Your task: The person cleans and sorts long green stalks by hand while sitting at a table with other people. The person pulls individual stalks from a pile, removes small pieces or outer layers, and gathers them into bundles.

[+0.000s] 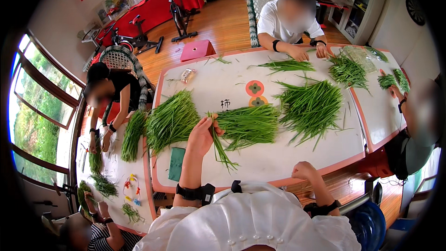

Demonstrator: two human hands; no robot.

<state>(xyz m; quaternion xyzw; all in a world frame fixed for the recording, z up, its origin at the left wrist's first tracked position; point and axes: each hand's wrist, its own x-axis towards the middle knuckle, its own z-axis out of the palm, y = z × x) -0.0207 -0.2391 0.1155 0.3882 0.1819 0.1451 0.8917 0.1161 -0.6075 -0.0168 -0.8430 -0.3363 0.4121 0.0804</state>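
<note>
My left hand [203,134] is closed around a thin bunch of garlic chives [221,152], whose blades hang down over the white table [260,169]. Right beside it lies a wide pile of chives [248,125], and a larger heap [172,118] spreads to the left of my wrist. Near the table's front edge, my right hand [304,170] is curled into a fist away from the greens, with nothing showing in it. Farther off on that side is a loose, tangled heap of chives [311,107].
A green block [176,163] lies by my left forearm. Across the table, a person in white [290,23] handles more chives [288,65]. Other people work at the left table [139,181] and at the right. A small clear packet [187,75] sits near the far edge.
</note>
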